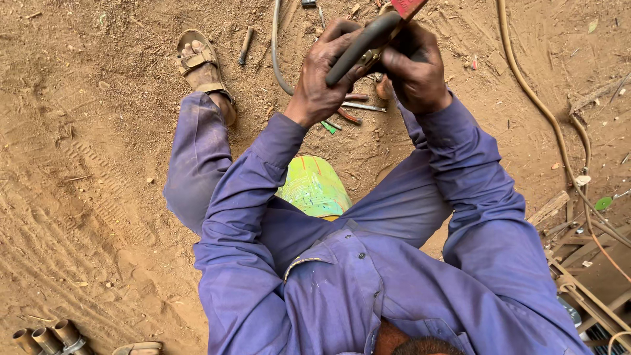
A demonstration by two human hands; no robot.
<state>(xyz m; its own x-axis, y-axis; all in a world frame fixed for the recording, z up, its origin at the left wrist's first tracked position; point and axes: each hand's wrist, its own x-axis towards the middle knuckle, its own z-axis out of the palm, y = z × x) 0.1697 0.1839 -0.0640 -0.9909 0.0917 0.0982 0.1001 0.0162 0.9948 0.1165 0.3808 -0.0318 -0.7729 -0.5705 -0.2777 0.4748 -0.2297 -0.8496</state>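
a person in purple overalls (368, 283) sits over the dirt ground (98, 197). the left hand (322, 72) is curled tight round a dark curved tool handle (358, 47), raised above the ground; the right hand (415, 69) grips the same tool near its red head (407, 6).

Even, warm daylight lies over the sandy ground (98, 197) — bright but soft, with no hard-edged shadows anywhere; only a faint darkening sits under the person's legs and beside the sandal (200, 62); the green container (314, 187) carries a mild sheen, the one spot of glare; focus is crisp on the purple sleeves (250, 190) and both hands; the wide lens bends the edges — the hose (545, 112) at the right curves, and the corners stretch slightly.
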